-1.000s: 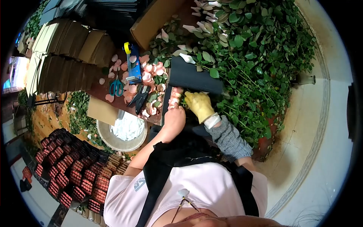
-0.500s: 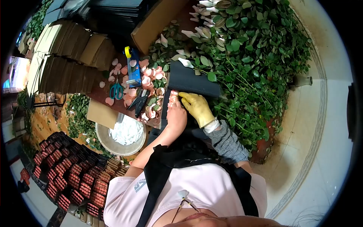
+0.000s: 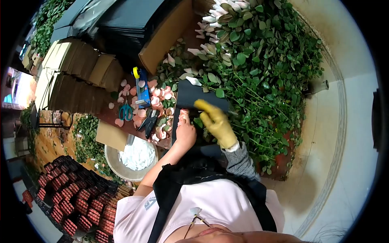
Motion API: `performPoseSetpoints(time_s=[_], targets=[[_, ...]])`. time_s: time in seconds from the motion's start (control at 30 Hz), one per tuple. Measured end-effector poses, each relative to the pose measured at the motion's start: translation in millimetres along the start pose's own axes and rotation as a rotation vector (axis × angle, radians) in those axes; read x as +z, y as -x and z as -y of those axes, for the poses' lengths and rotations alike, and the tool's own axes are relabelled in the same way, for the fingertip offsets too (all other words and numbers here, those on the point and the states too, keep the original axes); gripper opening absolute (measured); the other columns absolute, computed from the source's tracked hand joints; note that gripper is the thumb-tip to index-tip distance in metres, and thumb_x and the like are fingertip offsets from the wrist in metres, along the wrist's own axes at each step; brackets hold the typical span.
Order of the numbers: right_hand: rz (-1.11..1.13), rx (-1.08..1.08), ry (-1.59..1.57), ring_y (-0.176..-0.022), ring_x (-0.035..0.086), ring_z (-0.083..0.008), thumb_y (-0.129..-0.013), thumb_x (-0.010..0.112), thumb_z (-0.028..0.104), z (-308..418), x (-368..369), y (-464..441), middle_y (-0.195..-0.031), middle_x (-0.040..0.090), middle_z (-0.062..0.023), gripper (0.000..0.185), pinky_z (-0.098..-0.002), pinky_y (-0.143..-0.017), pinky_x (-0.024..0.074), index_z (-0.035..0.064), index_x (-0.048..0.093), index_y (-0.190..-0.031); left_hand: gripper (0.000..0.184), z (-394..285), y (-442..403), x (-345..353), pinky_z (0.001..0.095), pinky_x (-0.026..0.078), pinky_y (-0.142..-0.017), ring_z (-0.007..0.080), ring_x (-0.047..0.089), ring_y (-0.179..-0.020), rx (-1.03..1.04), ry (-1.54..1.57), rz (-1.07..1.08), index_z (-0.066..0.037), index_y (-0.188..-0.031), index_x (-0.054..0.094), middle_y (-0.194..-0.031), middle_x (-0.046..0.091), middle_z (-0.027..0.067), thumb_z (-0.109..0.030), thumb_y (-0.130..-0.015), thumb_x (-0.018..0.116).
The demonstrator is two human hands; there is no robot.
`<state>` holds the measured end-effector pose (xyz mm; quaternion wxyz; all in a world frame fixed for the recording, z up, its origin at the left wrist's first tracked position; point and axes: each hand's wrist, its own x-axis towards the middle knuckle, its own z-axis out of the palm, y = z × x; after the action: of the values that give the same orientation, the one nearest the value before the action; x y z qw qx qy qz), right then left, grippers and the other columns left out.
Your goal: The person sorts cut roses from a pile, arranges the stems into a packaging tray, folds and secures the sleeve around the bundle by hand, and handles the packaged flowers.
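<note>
My bare left hand (image 3: 186,134) is closed around pink roses (image 3: 183,113) at the table's near edge; only part of the blooms shows above my fingers. To its right, my right hand (image 3: 216,123), in a yellow rubber glove, is raised apart from the flowers. Its fingers are spread, slightly blurred, with nothing seen in them. Beyond both hands lies a dark corrugated sheet (image 3: 198,96), with a white-wrapped rose bud (image 3: 193,81) at its far edge. Loose pink petals (image 3: 163,95) lie left of the sheet, around a black-handled tool (image 3: 149,123).
Left on the table are teal scissors (image 3: 126,111) and a blue tape dispenser (image 3: 142,94). A bucket (image 3: 111,162) of white pieces stands below. Leafy rose stems (image 3: 263,89) pile up at right. Stacked cardboard (image 3: 77,93) and dark sheets (image 3: 125,24) stand behind; packed flower bundles (image 3: 73,190) fill the lower left.
My right gloved hand has lifted off the roses and moved right, its fingers spreading. My left hand still holds the roses. The whole view has shifted slightly.
</note>
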<state>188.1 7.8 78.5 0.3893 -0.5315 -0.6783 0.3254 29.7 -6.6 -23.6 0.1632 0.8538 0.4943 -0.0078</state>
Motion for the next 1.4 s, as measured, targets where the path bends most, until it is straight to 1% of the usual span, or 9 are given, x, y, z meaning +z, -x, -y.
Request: performPoseSetpoints(time_s=[0.17, 0.33, 0.43, 0.5, 0.67, 0.83, 1.07, 1.17, 1.4], targets=[[-0.144, 0.851, 0.188, -0.128, 0.055, -0.035, -0.098, 0.064, 0.026, -63.7, -47.2, -6.3, -0.14, 0.056, -0.0213, 0.063, -0.0429, -0.105, 0.0441, 0.0064, 0.037, -0.151, 0.025, -0.7, -5.3, 6.7, 0.0397, 0.055, -0.089, 0.0398, 0.056, -0.117, 0.004, -0.081, -0.012, 0.0, -0.091, 0.078, -0.147, 0.041, 0.0324, -0.017, -0.08, 0.063], [-0.529, 0.211, -0.386, -0.074, 0.045, -0.0051, -0.103, 0.052, 0.013, -6.0, -81.2, 7.3, -0.088, 0.053, 0.0037, 0.045, -0.017, -0.069, 0.0411, 0.0068, 0.047, -0.147, 0.026, 6.3, -7.1, 16.8, 0.0405, 0.055, -0.086, 0.0418, 0.055, -0.119, -0.01, -0.011, -0.021, 0.0, -0.091, 0.078, -0.143, 0.043, 0.0359, -0.016, -0.079, 0.063], [-0.337, -0.068, -0.102, -0.072, 0.048, -0.0075, -0.105, 0.048, 0.022, -16.5, -111.6, 29.3, -0.103, 0.066, -0.0029, 0.044, -0.02, -0.069, 0.0427, 0.0037, 0.048, -0.145, 0.026, 4.4, -10.4, 14.0, 0.043, 0.055, -0.085, 0.0442, 0.055, -0.119, 0.009, -0.04, 0.004, -0.001, -0.094, 0.078, -0.136, 0.05, 0.0337, -0.017, -0.08, 0.063], [0.196, 0.144, -0.367, -0.098, 0.052, -0.0144, -0.104, 0.049, 0.021, -13.2, -118.4, 11.3, -0.123, 0.059, -0.0086, 0.045, -0.0267, -0.085, 0.0442, 0.0032, 0.047, -0.145, 0.026, -3.0, -9.7, -12.0, 0.0461, 0.054, -0.087, 0.0434, 0.057, -0.116, 0.019, -0.088, 0.167, -0.004, -0.097, 0.078, -0.122, 0.062, 0.0287, -0.018, -0.082, 0.062], [0.76, 0.255, -0.183, -0.125, 0.052, -0.0194, -0.103, 0.051, 0.017, 1.0, -35.9, -35.9, -0.14, 0.055, -0.0126, 0.046, -0.0283, -0.105, 0.0413, 0.0003, 0.044, -0.146, 0.029, 47.2, 12.5, 15.7, 0.0409, 0.053, -0.086, 0.0318, 0.065, -0.103, 0.187, 0.276, -0.611, -0.007, -0.109, 0.068, -0.112, 0.069, 0.0146, -0.026, -0.089, 0.059], [0.768, -0.218, 0.398, -0.124, 0.054, -0.0398, -0.092, 0.063, 0.037, -60.1, 19.7, -15.9, -0.137, 0.054, -0.0257, 0.063, -0.0424, -0.105, 0.043, -0.0027, 0.049, -0.139, 0.03, 138.1, 53.1, -112.9, 0.0463, 0.052, -0.081, 0.0383, 0.066, -0.094, 0.189, 0.32, 0.337, -0.007, -0.111, 0.067, -0.1, 0.07, 0.0179, -0.024, -0.086, 0.064], [0.605, -0.181, 0.978, -0.136, 0.042, -0.0311, -0.087, 0.064, 0.046, -39.2, 53.9, 32.2, -0.15, 0.043, -0.0179, 0.084, -0.0415, -0.114, 0.03, 0.0017, 0.033, -0.151, 0.041, 284.6, -28.9, -187.6, 0.0454, 0.053, -0.088, 0.0359, 0.063, -0.107, -0.43, 0.034, -0.836, -0.001, -0.116, 0.06, -0.116, 0.064, 0.0195, -0.026, -0.085, 0.07], [0.582, -0.175, 0.947, -0.132, 0.045, -0.0303, -0.084, 0.067, 0.043, -37.3, 53.3, 31.1, -0.146, 0.047, -0.0167, 0.081, -0.0417, -0.112, 0.0322, 0.0024, 0.038, -0.148, 0.073, 312.9, -66.9, -174.3, 0.0447, 0.044, -0.105, 0.0324, 0.046, -0.132, -0.653, -0.121, -0.557, -0.001, -0.143, 0.04, -0.149, 0.041, 0.0177, -0.03, -0.085, 0.073], [0.554, -0.169, 0.905, -0.133, 0.044, -0.0314, -0.085, 0.065, 0.042, -41.7, 54.2, 33.4, -0.147, 0.045, -0.018, 0.08, -0.0438, -0.113, 0.0308, 0.0025, 0.037, -0.149, 0.052, 314.9, -79.8, -167.0, 0.0408, 0.049, -0.094, 0.0292, 0.06, -0.113, -0.695, -0.393, -0.512, 0.0, -0.123, 0.058, -0.116, 0.062, 0.0141, -0.01, -0.074, 0.072]])
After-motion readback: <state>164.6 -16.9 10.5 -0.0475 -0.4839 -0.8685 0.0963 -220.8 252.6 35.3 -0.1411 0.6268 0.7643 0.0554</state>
